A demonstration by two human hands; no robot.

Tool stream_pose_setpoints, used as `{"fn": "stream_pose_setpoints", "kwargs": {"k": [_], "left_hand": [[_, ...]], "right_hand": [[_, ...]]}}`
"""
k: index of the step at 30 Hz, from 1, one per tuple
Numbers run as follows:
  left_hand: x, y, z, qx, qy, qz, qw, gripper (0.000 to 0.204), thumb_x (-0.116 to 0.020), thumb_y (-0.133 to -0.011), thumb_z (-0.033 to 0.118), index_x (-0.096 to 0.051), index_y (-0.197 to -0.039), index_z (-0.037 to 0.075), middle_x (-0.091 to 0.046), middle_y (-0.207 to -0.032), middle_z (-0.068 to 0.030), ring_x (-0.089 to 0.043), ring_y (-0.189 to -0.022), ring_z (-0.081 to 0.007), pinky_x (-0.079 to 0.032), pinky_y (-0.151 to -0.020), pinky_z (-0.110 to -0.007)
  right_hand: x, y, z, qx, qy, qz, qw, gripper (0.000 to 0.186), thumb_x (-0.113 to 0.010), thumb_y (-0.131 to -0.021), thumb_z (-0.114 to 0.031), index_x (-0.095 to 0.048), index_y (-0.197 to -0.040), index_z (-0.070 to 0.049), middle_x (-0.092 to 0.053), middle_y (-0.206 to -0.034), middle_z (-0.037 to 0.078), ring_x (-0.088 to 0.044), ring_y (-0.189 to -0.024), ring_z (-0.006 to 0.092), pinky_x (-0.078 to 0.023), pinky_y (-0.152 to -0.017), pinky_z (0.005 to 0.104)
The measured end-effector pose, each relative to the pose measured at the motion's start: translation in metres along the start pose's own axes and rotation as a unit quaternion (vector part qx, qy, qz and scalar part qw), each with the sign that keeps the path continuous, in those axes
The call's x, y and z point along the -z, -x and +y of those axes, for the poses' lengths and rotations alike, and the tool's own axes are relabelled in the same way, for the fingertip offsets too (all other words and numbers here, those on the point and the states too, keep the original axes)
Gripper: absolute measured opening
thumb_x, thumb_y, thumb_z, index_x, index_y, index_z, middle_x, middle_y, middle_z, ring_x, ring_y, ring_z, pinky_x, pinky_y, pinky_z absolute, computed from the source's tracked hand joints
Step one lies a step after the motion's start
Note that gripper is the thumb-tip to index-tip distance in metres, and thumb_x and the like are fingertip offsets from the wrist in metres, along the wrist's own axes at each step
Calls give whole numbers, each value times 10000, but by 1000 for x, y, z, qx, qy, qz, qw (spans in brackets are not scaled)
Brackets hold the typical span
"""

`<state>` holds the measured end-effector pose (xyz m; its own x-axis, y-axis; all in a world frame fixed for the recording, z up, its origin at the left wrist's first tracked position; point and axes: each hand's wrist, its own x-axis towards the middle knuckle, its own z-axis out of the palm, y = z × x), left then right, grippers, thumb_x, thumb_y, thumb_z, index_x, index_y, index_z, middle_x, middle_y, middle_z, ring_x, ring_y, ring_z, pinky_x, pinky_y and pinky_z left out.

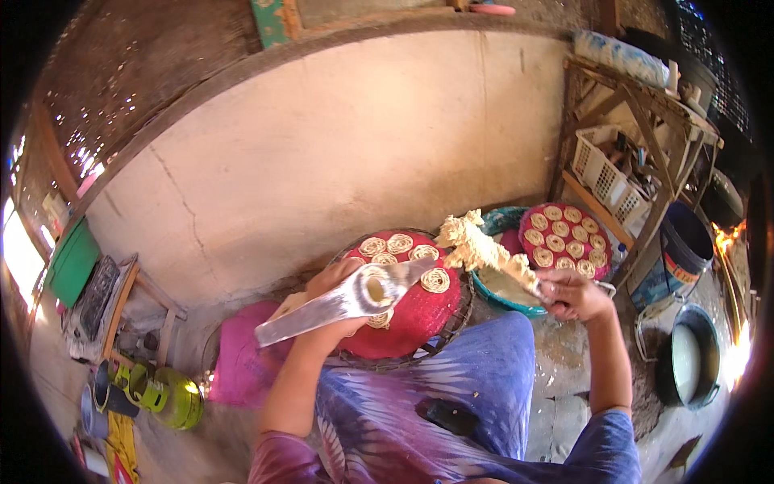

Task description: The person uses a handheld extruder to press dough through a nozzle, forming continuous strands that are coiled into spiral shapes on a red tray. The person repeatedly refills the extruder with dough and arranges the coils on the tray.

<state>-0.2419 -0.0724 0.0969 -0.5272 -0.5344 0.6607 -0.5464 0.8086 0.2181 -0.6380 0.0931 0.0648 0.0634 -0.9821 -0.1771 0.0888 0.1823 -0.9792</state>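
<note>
My left hand [326,279] grips a flat wooden press [318,313] with a round hole near its middle, its surface worn pale. Below the press, a red round mat [415,327] bears several coiled dough swirls [434,280]; the press and my left arm hide part of it. In my right hand [576,295], closed round its handle, is a utensil thickly coated with pale dough [480,246]; its own shape is hidden under the dough. The dough hangs over the near edge of a teal basin [516,305] that holds pale dough or batter.
A second red mat [538,219] with several swirls lies beyond the basin. On the right stand a wooden rack [629,93] with a white basket [606,176], a bucket [673,254], a basin of liquid [695,355] and open fire [738,355]. A green gas cylinder [179,398] stands left.
</note>
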Motion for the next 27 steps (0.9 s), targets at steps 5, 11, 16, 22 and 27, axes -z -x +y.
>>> {"fn": "stream_pose_setpoints", "kwargs": {"k": [5,11,16,22,27], "left_hand": [[-13,-4,13,2,26,-20,999,500,-816,-727,324,-633,-1131,94,-659,-1053,-117,-639,-974,-329,-512,-862,-422],[-3,0,16,7,98,50,994,387,-723,-816,196,-628,-1169,70,-663,-1128,-146,-641,-1016,-336,-507,-877,-434],[3,2,16,50,5,120,992,291,-693,-763,132,-644,-1039,55,-671,-1005,-162,-657,-909,-356,-524,-761,-448],[32,15,-9,36,-159,124,979,264,-730,-731,223,-601,-917,88,-648,-856,-109,-653,-796,-324,-532,-658,-434],[35,26,5,-7,-108,46,993,409,-800,-648,329,-570,-910,114,-603,-844,-86,-632,-820,-314,-531,-710,-412]], "right_hand": [[-80,-26,22,50,-219,-284,932,231,-522,-1020,-182,-586,-1227,-103,-436,-640,23,-325,-490,67,-211,-400,216],[-129,-38,21,87,-6,-111,990,325,-481,-1045,-200,-546,-1339,-77,-513,-734,58,-374,-508,82,-284,-434,212],[-199,-47,45,417,295,159,845,444,-541,-927,14,-517,-1370,-13,-662,-1086,252,-693,-897,395,-557,-727,426],[-170,-12,-37,288,494,34,820,298,-563,-956,-189,-680,-1227,-144,-648,-678,203,-660,-612,380,-523,-574,479],[-176,-12,-100,452,758,68,465,438,-589,-825,-170,-634,-1260,-161,-644,-760,45,-663,-626,199,-499,-469,359]]}}
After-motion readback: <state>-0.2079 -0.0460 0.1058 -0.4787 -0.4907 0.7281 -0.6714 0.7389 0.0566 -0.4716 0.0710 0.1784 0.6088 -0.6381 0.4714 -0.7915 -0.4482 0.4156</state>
